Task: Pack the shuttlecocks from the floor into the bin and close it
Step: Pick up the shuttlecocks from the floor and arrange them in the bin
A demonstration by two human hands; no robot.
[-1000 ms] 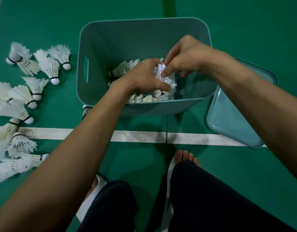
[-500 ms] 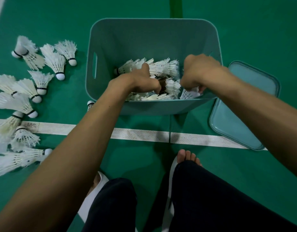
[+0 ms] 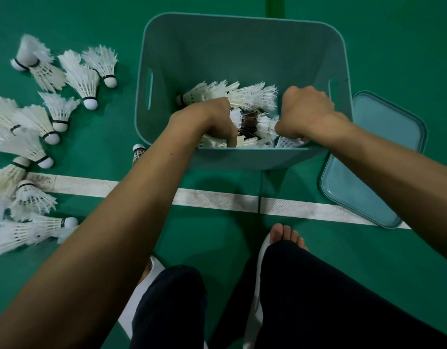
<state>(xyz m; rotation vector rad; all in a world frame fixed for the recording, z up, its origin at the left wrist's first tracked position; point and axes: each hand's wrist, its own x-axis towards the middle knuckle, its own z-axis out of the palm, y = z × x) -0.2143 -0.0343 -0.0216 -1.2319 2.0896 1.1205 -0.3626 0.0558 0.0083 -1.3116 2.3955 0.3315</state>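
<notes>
You are working over the green floor (image 3: pixel 368 285), with the teal bin (image 3: pixel 242 46) sitting at twelve o'clock from your feet and its lid (image 3: pixel 373 172) lying flat at two o'clock, touching the bin's right side. Loose shuttlecocks (image 3: pixel 54 122) are still lying scattered at nine to ten o'clock, one small one (image 3: pixel 138 152) tucked against the bin's near left corner.

You are in the packing step: both hands are down inside the bin, settling the shuttlecock pile (image 3: pixel 245 96). Your left hand (image 3: pixel 212 119) is curling its grip downward into the feathers, and your right hand (image 3: pixel 308 114) is closing its grip on a shuttlecock at the near right corner; whether the left is holding anything I cannot tell.

Half a second ago both hands were already sitting low in the bin; a second ago they were meeting higher, above the pile.

Next, you are likely needing to let go, reach toward nine o'clock and gather more, leaving the lid for last.
</notes>
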